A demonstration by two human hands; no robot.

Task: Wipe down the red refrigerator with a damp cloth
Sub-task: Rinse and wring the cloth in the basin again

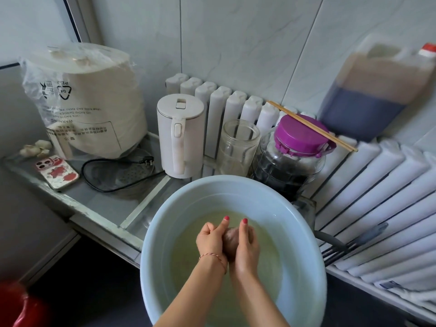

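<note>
Both hands squeezing one cloth [230,241] over one basin [165,223].
We see left hand [211,241] and right hand [246,249] fingers curled tight around it.

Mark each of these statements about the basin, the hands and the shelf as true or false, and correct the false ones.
1. Both hands squeeze a cloth over the pale blue basin. True; left hand and right hand wrap it together.
2. The basin is dry. False; it holds yellowish water.
3. A pair of chopsticks lies across the purple jar lid. True.
4. The white kettle stands with its lid open. False; the lid is shut.
5. The phone lies inside the basin. False; it lies on the shelf, left of the kettle.
</note>
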